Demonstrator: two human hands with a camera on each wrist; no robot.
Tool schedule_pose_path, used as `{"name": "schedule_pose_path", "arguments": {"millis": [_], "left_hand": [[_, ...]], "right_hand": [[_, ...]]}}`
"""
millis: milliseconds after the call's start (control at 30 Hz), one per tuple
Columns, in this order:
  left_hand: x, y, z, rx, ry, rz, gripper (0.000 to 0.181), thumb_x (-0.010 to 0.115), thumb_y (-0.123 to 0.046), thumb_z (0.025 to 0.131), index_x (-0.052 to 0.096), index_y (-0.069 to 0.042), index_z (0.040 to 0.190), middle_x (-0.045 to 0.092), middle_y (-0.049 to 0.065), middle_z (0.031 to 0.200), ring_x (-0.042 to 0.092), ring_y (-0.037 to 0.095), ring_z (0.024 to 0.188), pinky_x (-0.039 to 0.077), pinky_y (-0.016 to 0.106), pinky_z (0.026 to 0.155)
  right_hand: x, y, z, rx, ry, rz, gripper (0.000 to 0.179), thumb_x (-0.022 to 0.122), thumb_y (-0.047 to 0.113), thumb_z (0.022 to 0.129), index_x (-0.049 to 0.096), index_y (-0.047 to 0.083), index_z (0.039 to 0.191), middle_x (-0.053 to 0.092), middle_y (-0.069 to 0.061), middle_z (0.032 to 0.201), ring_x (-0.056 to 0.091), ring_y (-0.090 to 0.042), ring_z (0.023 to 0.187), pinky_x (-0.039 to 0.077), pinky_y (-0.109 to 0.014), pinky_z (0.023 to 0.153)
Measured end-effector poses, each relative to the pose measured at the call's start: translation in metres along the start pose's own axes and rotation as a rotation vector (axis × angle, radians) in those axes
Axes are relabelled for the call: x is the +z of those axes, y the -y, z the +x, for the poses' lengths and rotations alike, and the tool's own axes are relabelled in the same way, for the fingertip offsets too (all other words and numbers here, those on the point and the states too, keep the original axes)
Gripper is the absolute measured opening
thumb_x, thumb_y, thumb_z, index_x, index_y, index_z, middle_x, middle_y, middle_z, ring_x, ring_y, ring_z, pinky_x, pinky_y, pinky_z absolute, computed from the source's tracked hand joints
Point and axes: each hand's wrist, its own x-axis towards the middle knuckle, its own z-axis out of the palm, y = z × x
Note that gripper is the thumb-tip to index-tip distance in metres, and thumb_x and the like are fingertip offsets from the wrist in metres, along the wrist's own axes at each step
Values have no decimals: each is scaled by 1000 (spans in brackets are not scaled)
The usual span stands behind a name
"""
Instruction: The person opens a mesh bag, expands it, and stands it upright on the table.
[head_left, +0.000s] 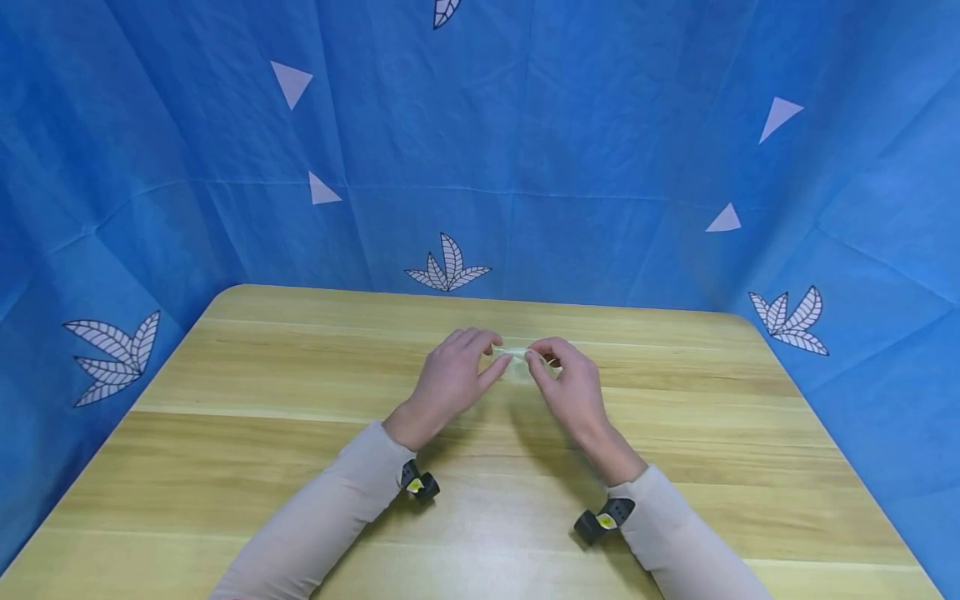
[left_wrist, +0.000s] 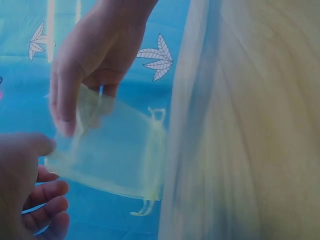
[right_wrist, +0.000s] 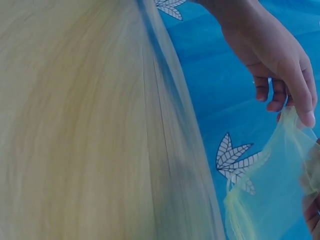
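Note:
A sheer pale yellow drawstring pouch (head_left: 517,372) hangs between my two hands, above the table. My left hand (head_left: 456,375) pinches its upper edge between thumb and fingers; the right hand (head_left: 572,382) pinches that edge on the other side. In the left wrist view the pouch (left_wrist: 120,150) is spread out, its gathered drawstring end towards the table, with a small loop of cord at each side. Only part of the pouch (right_wrist: 277,185) shows in the right wrist view, below the left hand's fingertips (right_wrist: 306,118); my right hand is mostly cut off at the frame edge.
A light wood-grain table (head_left: 300,467) lies under both forearms. Blue cloth (head_left: 600,150) printed with white leaves and triangles hangs behind the table and along its sides. Each wrist wears a small black camera (head_left: 426,487).

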Motion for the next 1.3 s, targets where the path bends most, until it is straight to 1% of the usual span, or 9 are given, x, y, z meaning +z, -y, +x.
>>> {"name": "schedule_pose_path", "arguments": {"millis": [133, 233, 367, 500, 600, 733, 933, 1167, 1300], "left_hand": [[3, -2, -1, -32, 23, -44, 37, 60, -43, 96, 64, -11, 114, 64, 0, 93, 58, 14, 81, 50, 31, 68], [5, -2, -1, -42, 16, -61, 40, 61, -44, 96, 63, -9, 116, 64, 0, 89, 56, 12, 73, 48, 28, 61], [5, -2, 0, -108, 4, -104, 36, 63, -37, 96, 61, -8, 117, 64, -2, 86, 53, 9, 65, 44, 26, 56], [3, -1, 2, -209, 36, -206, 31, 62, -33, 97, 59, -9, 116, 67, -3, 87, 56, 8, 66, 47, 27, 59], [2, 0, 2, -276, 74, -288, 30, 60, -35, 98, 59, -11, 116, 69, -2, 91, 59, 8, 71, 49, 29, 64], [1, 0, 3, -312, 94, -347, 32, 57, -36, 100, 62, -11, 118, 70, -1, 94, 60, 10, 75, 50, 31, 68], [1, 1, 4, -265, 57, -316, 19, 57, -24, 100, 65, -11, 112, 68, -5, 85, 55, 9, 67, 47, 29, 63], [3, -1, 2, -126, 28, -183, 6, 61, -16, 97, 66, -13, 99, 67, -4, 81, 50, 7, 58, 44, 25, 56], [4, -2, 0, -61, 18, -161, 4, 63, -14, 95, 67, -13, 96, 68, -5, 82, 49, 5, 57, 43, 25, 57]], "right_hand": [[0, 0, 0, 44, -34, 44, 5, 68, 9, 92, 69, 6, 96, 70, -6, 90, 61, -21, 82, 52, -42, 74], [1, 0, -1, 68, -61, 71, 6, 67, 10, 92, 68, 5, 96, 70, -7, 88, 60, -21, 78, 52, -46, 73], [3, 2, -2, 89, -77, 113, 6, 66, 7, 92, 66, 4, 97, 70, -8, 86, 62, -20, 75, 51, -39, 71], [6, 4, -3, 115, -62, 167, 5, 64, 6, 93, 63, 4, 98, 70, -9, 86, 63, -19, 74, 49, -29, 69], [9, 6, -5, 122, -38, 196, 5, 63, 5, 93, 62, 4, 98, 70, -8, 86, 63, -19, 75, 50, -28, 69], [12, 8, -7, 111, -11, 204, 6, 62, 3, 93, 61, 5, 99, 70, -7, 88, 65, -19, 78, 51, -32, 73], [14, 10, -8, 108, 23, 191, 8, 62, 5, 93, 60, 6, 100, 71, -6, 90, 65, -19, 80, 52, -35, 74], [14, 10, -7, 147, 48, 169, 21, 66, 17, 94, 60, 9, 112, 66, -6, 101, 63, -19, 82, 52, -36, 71], [14, 7, -6, 88, 34, 139, 22, 68, 17, 94, 65, 7, 112, 65, -6, 105, 63, -18, 83, 53, -36, 72]]}}
